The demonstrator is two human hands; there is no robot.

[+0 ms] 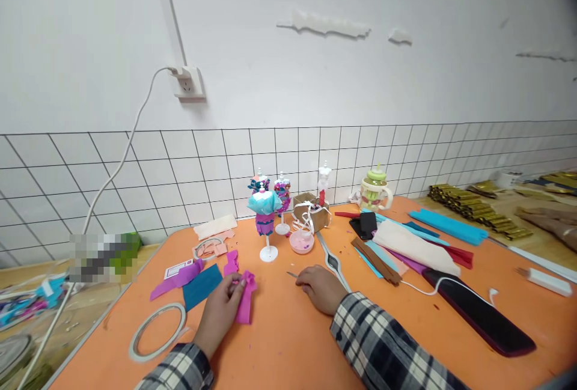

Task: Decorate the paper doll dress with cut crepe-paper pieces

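Plaid sleeves nearest the lens. Left hand (222, 306) curls its fingertips onto a pleated magenta paper strip (246, 297) lying flat on the orange table (288, 348). Loose pinch, not a full grip. Tape ring (157, 331) just outboard of that hand, blue paper (201, 286) ahead of it. Right hand (321, 288) rests knuckles-up, fingers curled; a small metal tip (292, 274) shows just beyond them, hold unclear. Judgement: keep the pleats pressed flat while working the strip, so folds don't spring. Dressed mini mannequin (265, 216) stands well ahead.
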